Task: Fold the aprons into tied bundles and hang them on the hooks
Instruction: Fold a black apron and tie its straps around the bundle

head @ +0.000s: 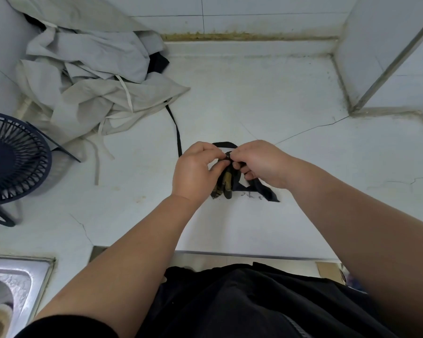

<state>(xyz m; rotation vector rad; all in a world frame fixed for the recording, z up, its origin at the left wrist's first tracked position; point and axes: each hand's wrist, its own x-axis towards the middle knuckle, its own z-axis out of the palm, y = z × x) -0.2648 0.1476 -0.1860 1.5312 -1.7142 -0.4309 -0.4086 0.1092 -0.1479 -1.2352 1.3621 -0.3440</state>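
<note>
Head view: the small dark bundle (pixel 226 178), an apron folded tight with a brownish patch showing, lay on the white surface (pixel 254 93) near its front edge, mostly hidden under the hands. A black strap (pixel 224 144) looped out just behind the bundle. One length of it ran back toward the pile of pale aprons (pixel 91 76), heaped crumpled in the far left corner with loose ties trailing. A flat dark piece of cloth stuck out to the right under the right wrist.

Containers: a dark slatted basket (pixel 10 159) sat tipped at the left edge, touching the pile's loose ends; contents could not be told. A steel sink (pixel 17 284) at the lower left held a round pale item, only partly in frame.

The left hand (pixel 195 169) and right hand (pixel 259 162) met at the bundle's top. Left fingers (pixel 215 152) were curled tight, thumb against the bundle. Right fingers (pixel 239 155) were curled too, pinching the strap at the same spot. Both were closed narrow on the strap, tips nearly touching.
</note>
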